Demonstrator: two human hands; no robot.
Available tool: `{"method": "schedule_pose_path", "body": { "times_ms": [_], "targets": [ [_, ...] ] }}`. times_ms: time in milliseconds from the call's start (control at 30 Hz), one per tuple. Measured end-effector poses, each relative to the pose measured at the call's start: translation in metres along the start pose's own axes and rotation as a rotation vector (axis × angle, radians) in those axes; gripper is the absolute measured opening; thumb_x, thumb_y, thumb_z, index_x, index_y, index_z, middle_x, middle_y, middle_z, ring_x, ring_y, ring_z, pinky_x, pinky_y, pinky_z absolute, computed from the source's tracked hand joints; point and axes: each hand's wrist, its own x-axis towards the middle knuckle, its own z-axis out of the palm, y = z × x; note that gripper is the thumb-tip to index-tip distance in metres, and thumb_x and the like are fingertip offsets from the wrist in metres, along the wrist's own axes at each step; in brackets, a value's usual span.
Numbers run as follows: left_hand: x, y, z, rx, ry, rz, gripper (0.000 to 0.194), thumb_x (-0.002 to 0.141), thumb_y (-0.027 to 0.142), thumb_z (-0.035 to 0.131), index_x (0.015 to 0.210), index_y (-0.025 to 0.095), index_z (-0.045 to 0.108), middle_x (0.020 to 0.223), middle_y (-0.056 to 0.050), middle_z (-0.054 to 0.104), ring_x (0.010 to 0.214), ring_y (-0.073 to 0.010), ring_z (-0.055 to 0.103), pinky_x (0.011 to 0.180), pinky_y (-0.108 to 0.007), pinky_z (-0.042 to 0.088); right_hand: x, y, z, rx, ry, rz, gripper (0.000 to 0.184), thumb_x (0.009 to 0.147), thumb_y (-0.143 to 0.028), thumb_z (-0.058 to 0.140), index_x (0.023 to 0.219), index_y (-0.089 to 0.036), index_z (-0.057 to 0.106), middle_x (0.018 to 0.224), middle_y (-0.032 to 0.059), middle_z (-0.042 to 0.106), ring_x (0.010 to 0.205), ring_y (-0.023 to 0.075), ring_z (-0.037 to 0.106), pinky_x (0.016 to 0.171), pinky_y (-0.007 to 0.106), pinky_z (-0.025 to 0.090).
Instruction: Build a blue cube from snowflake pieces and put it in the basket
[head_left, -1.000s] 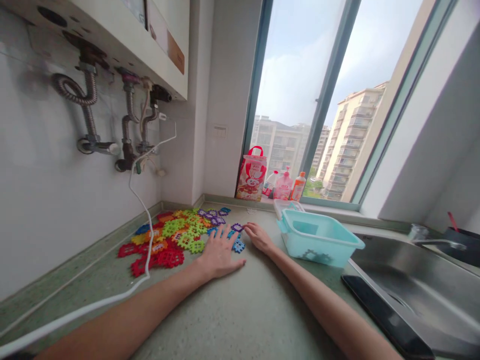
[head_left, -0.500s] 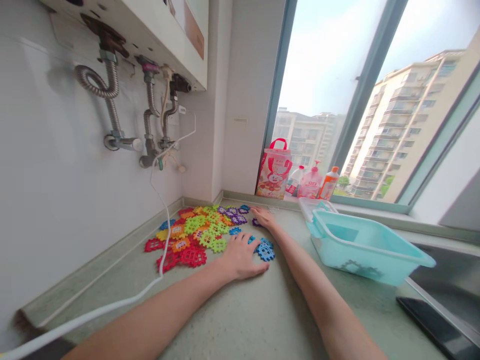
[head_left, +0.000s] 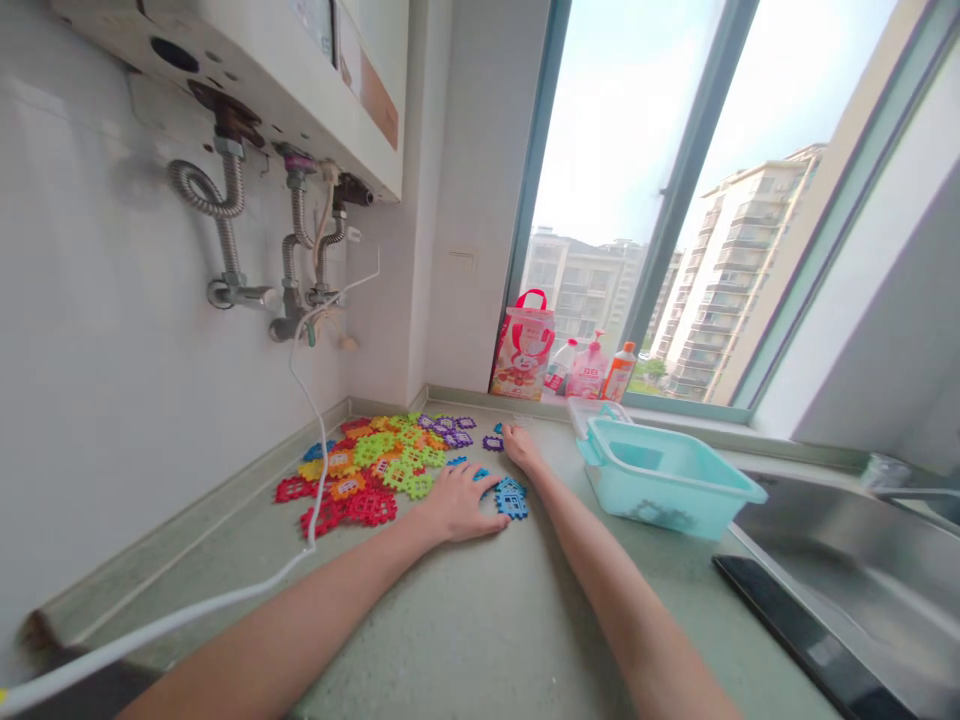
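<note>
Stretching across the bottom of the view, the table (head_left: 480,620) carries everything, with a steel sink (head_left: 862,570) set into its right end and a dark phone (head_left: 810,640) lying along the sink's near edge. Above the left wall hangs a white boiler (head_left: 247,60) with hoses under it, and a white cable (head_left: 300,420) drops from there over the table. Between sink and arms stands a light blue tub (head_left: 675,480), with a clear lid just behind it. On the window ledge sit a red bag (head_left: 523,348) and a few bottles (head_left: 592,372). A heap of coloured plastic tiles (head_left: 375,460) is spread out in the left corner, the cable crossing it. The left hand (head_left: 457,500) lies flat on the table at the heap's right edge, its grip spread, fingers beside a blue tile (head_left: 512,497). The right hand (head_left: 521,448) reaches farther back, fingertips at a purple tile (head_left: 493,442); whether its grip is pinching it I cannot tell
</note>
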Motion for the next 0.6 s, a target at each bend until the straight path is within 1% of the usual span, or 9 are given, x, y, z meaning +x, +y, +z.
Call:
{"method": "schedule_pose_path", "body": {
  "times_ms": [100,167,233,333,433,533,600],
  "targets": [
    [-0.002,0.001,-0.002,-0.021,-0.010,0.063,0.072,0.086,0.076,0.062,0.148,0.037,0.060,0.153,-0.009,0.056,0.142,-0.0379,0.049,0.120,-0.057,0.035,-0.024,0.012,-0.007,0.004,0.041,0.153,0.045,0.108,-0.034,0.032,0.120,-0.017,0.072,0.121,0.0192,0.074,0.118,0.0287,0.066,0.105,0.037,0.044],
    [-0.004,0.003,-0.004,-0.034,-0.030,0.099,0.072,0.086,0.076,0.062,0.147,0.038,0.060,0.152,-0.008,0.057,0.141,-0.0369,0.050,0.119,-0.056,0.036,-0.043,0.020,-0.012,0.013,0.058,0.200,0.044,0.106,-0.028,0.033,0.119,-0.014,0.073,0.124,0.0200,0.073,0.119,0.0290,0.066,0.106,0.037,0.044],
    [-0.008,0.007,-0.006,-0.043,-0.055,0.132,0.072,0.085,0.076,0.063,0.147,0.039,0.060,0.153,-0.008,0.057,0.141,-0.0362,0.051,0.119,-0.055,0.036,-0.064,0.026,-0.016,0.028,0.068,0.207,0.040,0.102,-0.021,0.037,0.119,-0.012,0.073,0.126,0.0195,0.072,0.121,0.0283,0.065,0.107,0.036,0.044],
    [-0.014,0.015,-0.009,-0.057,-0.079,0.183,0.073,0.085,0.076,0.066,0.147,0.039,0.060,0.154,-0.009,0.056,0.142,-0.0359,0.050,0.118,-0.055,0.036,-0.097,0.030,-0.021,0.061,0.076,0.168,0.039,0.095,-0.015,0.044,0.123,-0.012,0.071,0.132,0.0166,0.071,0.127,0.0258,0.062,0.110,0.033,0.042],
    [-0.019,0.024,-0.010,-0.078,-0.090,0.241,0.073,0.083,0.076,0.068,0.146,0.040,0.061,0.153,-0.008,0.057,0.141,-0.0359,0.051,0.117,-0.055,0.038,-0.128,0.032,-0.027,0.105,0.071,0.096,0.041,0.091,-0.015,0.050,0.127,-0.013,0.070,0.135,0.0143,0.070,0.128,0.0251,0.062,0.112,0.033,0.043],
    [-0.019,0.029,-0.014,-0.104,-0.065,0.324,0.076,0.082,0.073,0.072,0.149,0.040,0.057,0.154,-0.007,0.056,0.139,-0.0345,0.054,0.117,-0.051,0.037,-0.151,0.034,-0.033,0.153,0.061,0.023,0.035,0.090,-0.018,0.053,0.118,-0.017,0.074,0.129,0.0121,0.074,0.124,0.0269,0.065,0.111,0.037,0.046],
    [-0.017,0.026,-0.022,-0.115,-0.020,0.395,0.077,0.082,0.070,0.075,0.150,0.039,0.056,0.154,-0.006,0.056,0.137,-0.0335,0.055,0.119,-0.048,0.035,-0.160,0.036,-0.037,0.181,0.056,-0.017,0.027,0.090,-0.022,0.056,0.110,-0.020,0.075,0.128,0.0110,0.074,0.127,0.0281,0.065,0.112,0.040,0.046]
  ]
}}
